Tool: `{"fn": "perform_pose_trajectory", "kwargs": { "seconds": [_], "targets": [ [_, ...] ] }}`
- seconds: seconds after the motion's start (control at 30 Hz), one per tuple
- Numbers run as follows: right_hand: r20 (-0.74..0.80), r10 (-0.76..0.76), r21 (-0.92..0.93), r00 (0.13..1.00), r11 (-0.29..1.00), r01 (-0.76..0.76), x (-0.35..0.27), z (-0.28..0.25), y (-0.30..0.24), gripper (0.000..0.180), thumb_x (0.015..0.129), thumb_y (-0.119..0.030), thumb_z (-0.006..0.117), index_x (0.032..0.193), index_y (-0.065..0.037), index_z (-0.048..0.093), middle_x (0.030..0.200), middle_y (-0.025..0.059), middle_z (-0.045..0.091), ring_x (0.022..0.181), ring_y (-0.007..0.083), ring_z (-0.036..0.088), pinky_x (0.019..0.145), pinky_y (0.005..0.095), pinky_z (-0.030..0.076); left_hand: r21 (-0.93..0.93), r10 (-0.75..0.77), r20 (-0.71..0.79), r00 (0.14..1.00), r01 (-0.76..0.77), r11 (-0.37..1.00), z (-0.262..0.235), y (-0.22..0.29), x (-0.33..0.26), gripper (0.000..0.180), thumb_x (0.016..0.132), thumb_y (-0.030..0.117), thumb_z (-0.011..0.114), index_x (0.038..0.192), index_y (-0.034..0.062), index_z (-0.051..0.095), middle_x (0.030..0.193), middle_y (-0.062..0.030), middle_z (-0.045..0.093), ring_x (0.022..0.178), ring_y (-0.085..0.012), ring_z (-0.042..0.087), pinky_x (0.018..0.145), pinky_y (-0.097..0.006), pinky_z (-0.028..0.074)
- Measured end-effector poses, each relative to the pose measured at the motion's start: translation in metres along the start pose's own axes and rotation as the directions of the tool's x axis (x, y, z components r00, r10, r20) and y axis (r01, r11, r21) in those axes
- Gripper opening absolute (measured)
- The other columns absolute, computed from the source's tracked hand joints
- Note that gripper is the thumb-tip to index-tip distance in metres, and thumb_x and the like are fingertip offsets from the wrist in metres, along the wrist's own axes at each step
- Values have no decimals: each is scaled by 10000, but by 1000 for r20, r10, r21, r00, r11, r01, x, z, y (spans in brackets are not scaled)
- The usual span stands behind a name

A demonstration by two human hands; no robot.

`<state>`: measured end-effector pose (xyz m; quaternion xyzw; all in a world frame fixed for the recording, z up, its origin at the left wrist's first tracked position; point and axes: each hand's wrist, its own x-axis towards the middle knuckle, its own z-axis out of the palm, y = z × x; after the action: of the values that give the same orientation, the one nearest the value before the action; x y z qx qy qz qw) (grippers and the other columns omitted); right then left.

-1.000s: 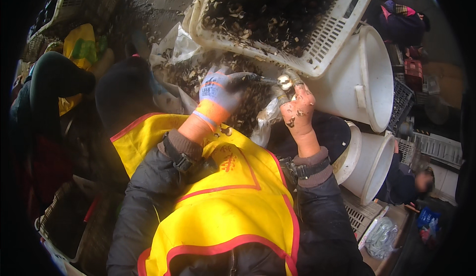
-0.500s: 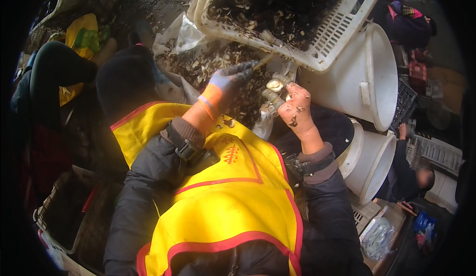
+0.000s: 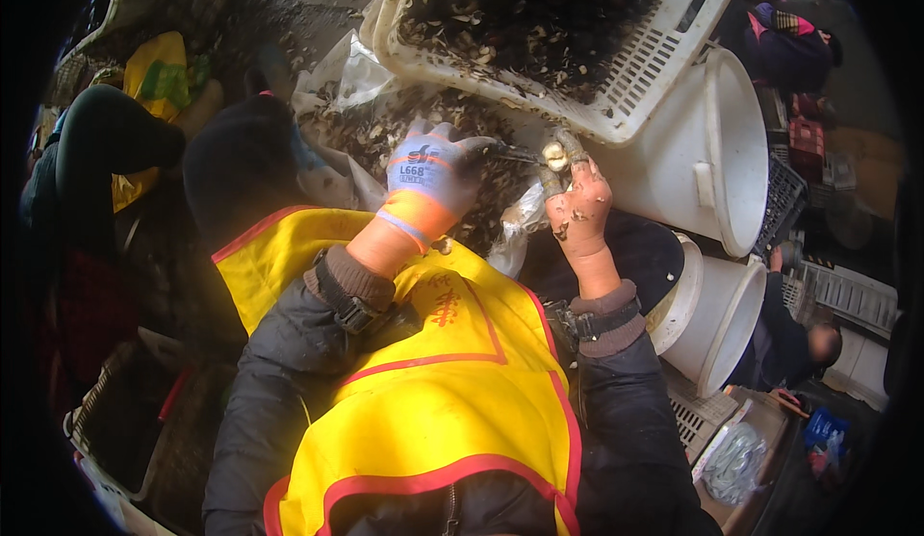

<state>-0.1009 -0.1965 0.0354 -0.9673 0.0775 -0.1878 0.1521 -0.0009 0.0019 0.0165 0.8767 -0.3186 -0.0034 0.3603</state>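
- In the upper middle of the frame, my left hand (image 3: pixel 435 172), in a blue-grey glove with an orange cuff, has its grip closed round the handle of a small knife (image 3: pixel 510 156), whose blade points right toward the shell.
- My right hand (image 3: pixel 577 211), in a mud-spattered orange glove, has its grip clamped on 1 oyster (image 3: pixel 554 156), held up at the fingertips just under the rim of the white basket (image 3: pixel 616 84).
- The knife tip sits at the edge of the oyster; I cannot tell whether the shell is already parted, as it is small and partly covered by my fingers.
- By my judgement the work is well short of done: the white basket at the top of the frame holds a dark heap of shells, and more lie in the loose shell pile (image 3: pixel 385 132) on clear plastic sheet below it.
- I cannot see how much has been collected; the 2 white buckets (image 3: pixel 712 161) at the right lie tilted, and their insides are not shown.
- Close quarters: the basket rim is just above my hands and the upper bucket just to their right.
- My yellow vest (image 3: pixel 433 392) fills the lower middle of the frame.
- Another person's dark sleeve (image 3: pixel 106 137) is at the upper left, and a 2nd person (image 3: pixel 794 339) crouches at the lower right, both apart from my hands.
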Motion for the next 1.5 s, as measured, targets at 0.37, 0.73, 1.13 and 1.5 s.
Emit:
{"fn": "perform_pose_trajectory", "kwargs": {
  "seconds": [0.37, 0.73, 1.13, 1.5],
  "targets": [
    [76, -87, 37, 993, 996, 85, 1, -6, -7, 463, 758, -83, 757, 1198, 4, 638, 936, 187, 706, 799, 361, 684, 723, 386, 557, -793, -197, 562, 803, 591, 147, 62, -27, -21, 206, 934, 194, 614, 1065, 87, 732, 887, -42, 687, 789, -136, 635, 638, -278, 499],
    [62, 176, 582, 982, 793, -179, -18, 19, -24, 420, 774, -17, 771, 1177, 7, 654, 1126, 126, 665, 1013, 263, 646, 919, 324, 503, -766, -94, 634, 768, 606, -216, 39, -8, -13, 471, 952, 179, 660, 1375, 7, 544, 1255, -89, 652, 1073, -126, 625, 914, -257, 510],
    [747, 298, 664, 594, -390, -638, -24, 4, -27, 244, 916, -159, 689, 1144, -79, 653, 950, 51, 705, 659, 77, 613, 443, 179, 394, -929, -62, 197, 979, 206, 309, 26, 5, -12, 350, 862, -15, 698, 1209, 30, 675, 1146, -68, 697, 1039, -136, 636, 926, -276, 512],
    [440, 245, 712, 864, 492, -502, -1, -30, -37, 298, 886, -80, 715, 1169, -16, 648, 882, 8, 676, 639, 39, 540, 526, 195, 386, -711, 203, 45, 978, -111, 695, 28, -34, 2, 256, 881, 28, 701, 1134, 62, 725, 996, -84, 710, 972, -173, 653, 881, -309, 524]
  ]
}}
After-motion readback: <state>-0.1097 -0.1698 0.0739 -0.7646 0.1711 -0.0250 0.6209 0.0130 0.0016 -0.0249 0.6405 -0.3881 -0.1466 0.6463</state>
